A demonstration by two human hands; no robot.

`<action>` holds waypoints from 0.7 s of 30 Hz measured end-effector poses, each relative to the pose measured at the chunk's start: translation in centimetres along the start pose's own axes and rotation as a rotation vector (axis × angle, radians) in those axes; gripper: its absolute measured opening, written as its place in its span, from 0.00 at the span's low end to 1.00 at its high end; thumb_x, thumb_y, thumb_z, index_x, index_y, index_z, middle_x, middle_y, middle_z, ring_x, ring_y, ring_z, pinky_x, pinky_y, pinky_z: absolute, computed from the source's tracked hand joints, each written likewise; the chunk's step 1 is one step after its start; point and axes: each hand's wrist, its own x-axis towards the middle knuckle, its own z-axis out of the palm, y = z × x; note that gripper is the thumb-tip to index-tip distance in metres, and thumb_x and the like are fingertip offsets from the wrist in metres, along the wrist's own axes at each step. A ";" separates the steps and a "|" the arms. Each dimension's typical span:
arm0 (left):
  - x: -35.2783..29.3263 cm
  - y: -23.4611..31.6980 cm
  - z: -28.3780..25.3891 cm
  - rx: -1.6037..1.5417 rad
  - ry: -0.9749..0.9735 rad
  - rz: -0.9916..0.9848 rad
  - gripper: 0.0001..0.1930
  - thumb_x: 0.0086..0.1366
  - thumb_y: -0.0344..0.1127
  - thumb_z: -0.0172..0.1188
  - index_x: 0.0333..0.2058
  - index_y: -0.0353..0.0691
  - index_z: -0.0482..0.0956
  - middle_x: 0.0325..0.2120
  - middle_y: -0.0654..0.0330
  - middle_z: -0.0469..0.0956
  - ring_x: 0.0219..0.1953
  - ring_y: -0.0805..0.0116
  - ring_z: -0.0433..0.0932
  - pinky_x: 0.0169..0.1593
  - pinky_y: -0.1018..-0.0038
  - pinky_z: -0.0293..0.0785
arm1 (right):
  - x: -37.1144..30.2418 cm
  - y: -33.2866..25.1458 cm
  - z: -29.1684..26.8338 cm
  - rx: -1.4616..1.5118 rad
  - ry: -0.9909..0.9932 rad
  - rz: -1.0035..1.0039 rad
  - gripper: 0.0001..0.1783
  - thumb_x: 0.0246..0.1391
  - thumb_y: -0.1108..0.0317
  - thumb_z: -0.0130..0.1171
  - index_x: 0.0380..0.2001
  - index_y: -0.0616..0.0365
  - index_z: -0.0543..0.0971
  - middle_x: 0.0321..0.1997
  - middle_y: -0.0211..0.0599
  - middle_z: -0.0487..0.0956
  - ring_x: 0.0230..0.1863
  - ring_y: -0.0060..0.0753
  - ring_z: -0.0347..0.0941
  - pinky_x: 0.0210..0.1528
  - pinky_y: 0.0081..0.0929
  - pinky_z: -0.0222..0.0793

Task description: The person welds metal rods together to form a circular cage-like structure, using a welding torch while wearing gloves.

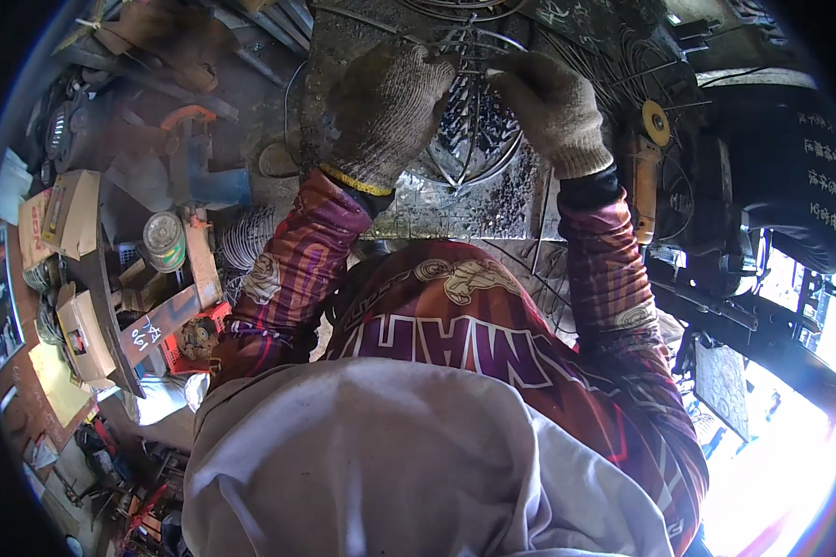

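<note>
While both gloved hands work at the top of the head view, one wire frame point(469, 130) of thin curved rods lies on the metal surface point(455, 209) between them. The left hand point(385, 111) is curled shut over the left side of this frame and covers it there. The right hand point(553, 111) pinches the upper right part of the frame with its fingers point(511, 79) closed on the rods. I count two knitted gloves and two patterned sleeves. One angle grinder point(646, 176) with a yellow disc lies just beside the right wrist, at the right edge of the surface. To the left I see one round tin point(164, 241) and at least three cardboard boxes point(70, 213), crowded together. Free room is small: loose wires lie around the frame, and the person's chest is close to the near edge.
</note>
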 end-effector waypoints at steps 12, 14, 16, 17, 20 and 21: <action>-0.2 -0.1 0.0 -0.011 0.007 0.008 0.17 0.64 0.32 0.61 0.52 0.47 0.82 0.42 0.54 0.82 0.45 0.51 0.81 0.49 0.58 0.78 | -0.1 -0.4 0.4 -0.068 0.043 -0.115 0.16 0.60 0.59 0.65 0.46 0.56 0.86 0.42 0.45 0.86 0.45 0.40 0.85 0.48 0.34 0.79; 0.0 0.1 -0.2 0.013 0.014 0.027 0.17 0.64 0.32 0.62 0.52 0.47 0.82 0.42 0.54 0.82 0.45 0.51 0.82 0.48 0.58 0.79 | -0.3 0.5 0.3 0.036 0.010 -0.049 0.15 0.60 0.61 0.66 0.46 0.57 0.86 0.42 0.43 0.87 0.44 0.37 0.84 0.48 0.31 0.79; -0.1 0.1 -0.2 0.030 0.024 0.035 0.17 0.63 0.32 0.62 0.52 0.46 0.82 0.42 0.54 0.82 0.45 0.51 0.82 0.48 0.58 0.79 | -0.3 0.3 0.0 0.200 0.127 0.038 0.14 0.60 0.63 0.67 0.46 0.57 0.86 0.41 0.40 0.87 0.43 0.32 0.83 0.47 0.28 0.79; -0.1 -0.1 -0.1 0.014 0.022 0.027 0.18 0.63 0.31 0.62 0.52 0.46 0.82 0.42 0.53 0.82 0.45 0.50 0.82 0.48 0.58 0.79 | -0.4 0.2 -0.1 0.282 0.186 0.082 0.13 0.60 0.65 0.68 0.46 0.57 0.86 0.41 0.39 0.87 0.42 0.29 0.83 0.47 0.27 0.78; -0.4 -0.7 1.2 -0.060 0.028 -0.002 0.20 0.62 0.27 0.62 0.53 0.45 0.81 0.43 0.51 0.81 0.46 0.48 0.81 0.49 0.58 0.79 | -1.5 0.7 -1.0 0.448 0.341 0.116 0.13 0.61 0.68 0.67 0.48 0.61 0.84 0.39 0.35 0.85 0.38 0.24 0.80 0.45 0.23 0.77; -0.4 -0.6 1.5 -0.105 0.035 -0.011 0.20 0.61 0.26 0.62 0.53 0.44 0.81 0.44 0.50 0.81 0.46 0.47 0.81 0.50 0.58 0.79 | -2.1 0.8 -1.2 0.517 0.398 0.132 0.14 0.61 0.68 0.67 0.48 0.62 0.84 0.39 0.35 0.85 0.38 0.24 0.80 0.44 0.23 0.77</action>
